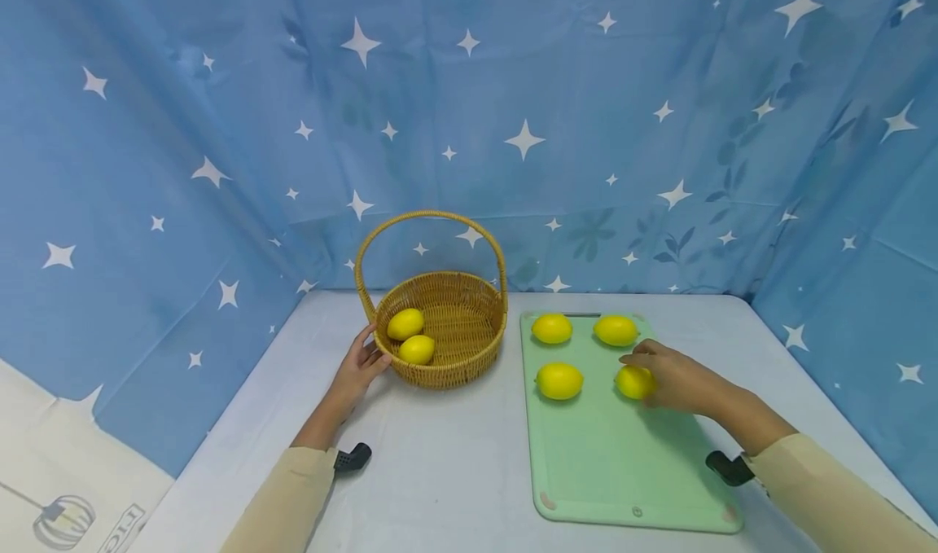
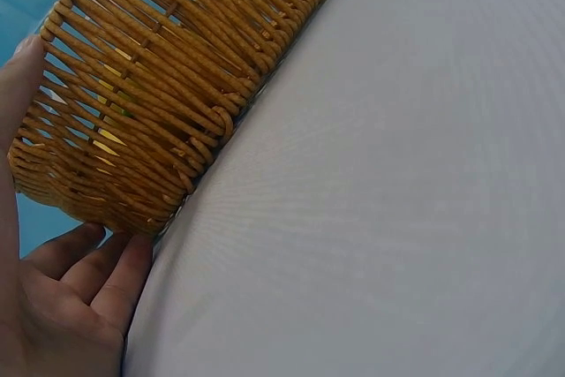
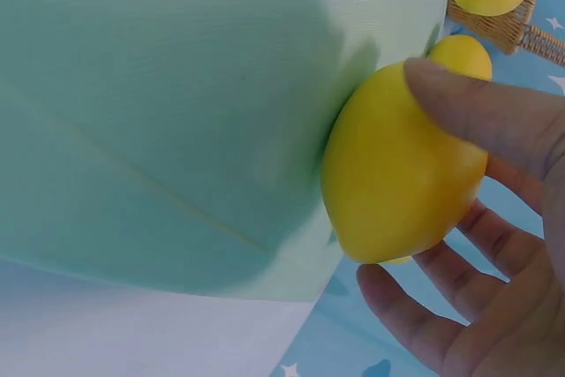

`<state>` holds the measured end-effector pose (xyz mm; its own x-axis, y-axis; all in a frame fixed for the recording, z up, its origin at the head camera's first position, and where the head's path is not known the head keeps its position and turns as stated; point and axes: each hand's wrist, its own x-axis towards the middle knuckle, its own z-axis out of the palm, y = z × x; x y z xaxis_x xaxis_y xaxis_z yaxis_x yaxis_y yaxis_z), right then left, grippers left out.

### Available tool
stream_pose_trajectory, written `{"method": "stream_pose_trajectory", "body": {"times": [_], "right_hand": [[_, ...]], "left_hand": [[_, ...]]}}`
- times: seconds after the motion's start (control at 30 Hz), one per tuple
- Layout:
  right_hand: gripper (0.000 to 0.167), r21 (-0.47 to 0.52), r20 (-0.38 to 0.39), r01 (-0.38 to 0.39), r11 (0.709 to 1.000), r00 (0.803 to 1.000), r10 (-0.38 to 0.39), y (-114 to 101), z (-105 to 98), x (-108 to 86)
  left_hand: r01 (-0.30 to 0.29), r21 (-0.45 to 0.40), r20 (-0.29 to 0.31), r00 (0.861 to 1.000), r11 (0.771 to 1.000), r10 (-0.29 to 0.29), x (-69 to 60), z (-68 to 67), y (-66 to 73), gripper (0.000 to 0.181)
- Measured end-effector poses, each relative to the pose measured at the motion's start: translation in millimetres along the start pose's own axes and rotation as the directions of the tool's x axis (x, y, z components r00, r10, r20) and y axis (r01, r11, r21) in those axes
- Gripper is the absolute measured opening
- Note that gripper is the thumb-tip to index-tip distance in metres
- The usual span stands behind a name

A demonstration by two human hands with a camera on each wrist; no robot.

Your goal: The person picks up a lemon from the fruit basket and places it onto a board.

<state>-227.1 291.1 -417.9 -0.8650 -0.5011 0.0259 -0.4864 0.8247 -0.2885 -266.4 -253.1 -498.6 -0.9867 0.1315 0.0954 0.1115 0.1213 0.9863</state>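
My left hand [image 1: 355, 375] holds the left side of a wicker basket [image 1: 449, 375] with a tall arched handle. In the left wrist view, the thumb lies by the basket's rim and the fingertips [image 2: 132, 258] touch its lower side. Two yellow lemons [image 1: 416, 349] lie inside the basket, at its left. Over a light green cutting board, my right hand [image 1: 681, 380] grips a lemon [image 3: 397, 165], thumb on one side and fingers on the other. Whether this lemon still touches the board [image 1: 615, 463] is hard to tell.
Three more lemons sit on the board: one back left [image 1: 552, 328], one back right [image 1: 616, 331] and one front left [image 1: 559, 381]. Basket and board stand side by side on a white table [image 1: 447, 471]. A blue star-patterned curtain [image 1: 440, 97] surrounds its back and sides.
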Motion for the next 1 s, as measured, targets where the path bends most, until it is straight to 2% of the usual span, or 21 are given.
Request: {"method": "stream_pose_trajectory", "body": {"times": [0.33, 0.5, 0.73, 0.87, 1.0], "right_hand": [[0.064, -0.025, 0.015, -0.005, 1.0, 1.0, 0.005, -6, -5, 10.0], [0.063, -0.046, 0.032, 0.037, 0.998, 0.999, -0.036, -19, -12, 22.1], [0.06, -0.123, 0.115, 0.152, 0.981, 0.984, -0.138, -57, -16, 59.5], [0.058, -0.147, 0.146, 0.228, 0.963, 0.967, -0.207, -88, -14, 81.0], [0.053, -0.167, 0.15, 0.325, 0.931, 0.941, -0.302, -122, -7, 102.8]], "left_hand": [[-0.022, 0.003, -0.008, 1.0, 1.0, 0.022, -2.4, 0.8, -1.7, 0.079], [-0.015, 0.011, 0.0, 1.0, 1.0, 0.015, -1.8, 0.9, 0.5, 0.079], [-0.022, 0.013, -0.013, 1.0, 1.0, 0.022, -1.9, -2.4, 3.4, 0.079], [-0.03, -0.009, -0.001, 1.0, 1.0, 0.03, -0.8, -0.1, 4.5, 0.079], [-0.003, -0.017, -0.004, 1.0, 1.0, 0.003, -2.8, 1.1, 3.0, 0.08]]}}
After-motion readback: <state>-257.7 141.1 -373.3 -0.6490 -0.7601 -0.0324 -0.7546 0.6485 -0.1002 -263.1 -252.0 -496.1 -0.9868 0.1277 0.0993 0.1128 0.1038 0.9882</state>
